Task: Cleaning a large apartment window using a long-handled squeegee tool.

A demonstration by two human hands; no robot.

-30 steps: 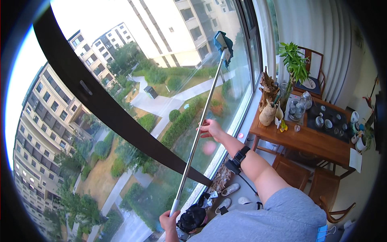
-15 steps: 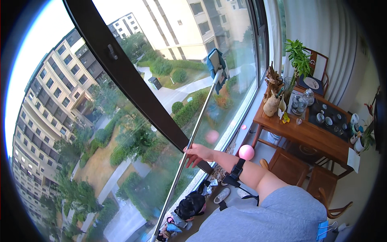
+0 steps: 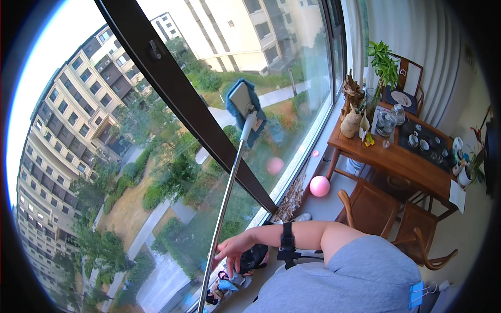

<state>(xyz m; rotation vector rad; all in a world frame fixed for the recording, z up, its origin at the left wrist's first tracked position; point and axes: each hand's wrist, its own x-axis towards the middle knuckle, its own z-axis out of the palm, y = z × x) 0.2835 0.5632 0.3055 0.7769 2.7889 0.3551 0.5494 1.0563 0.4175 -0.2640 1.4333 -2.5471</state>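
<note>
A flat mop (image 3: 235,172) with a long metal pole runs up from the lower edge. Its pale head (image 3: 241,100), wrapped in a blue cloth (image 3: 254,136), lies against the window glass just right of the dark frame bar. My right hand (image 3: 236,249) is round the pole low down, thumb on one side, some fingers hanging loosely beyond it. A black strap (image 3: 287,237) circles the right forearm. My left hand is out of view, and so is the lower end of the pole.
A dark window frame bar (image 3: 172,99) slants between the panes. Beside the sill are a pink balloon-like ball (image 3: 319,186) and a heap of small items (image 3: 227,284). To the right stand a wooden table (image 3: 386,159) with glassware and a plant, and wooden chairs (image 3: 370,206).
The mop head has moved left and slightly down the glass, towards the frame bar. My right hand has come lower and to the left, nearer the pole's bottom end.
</note>
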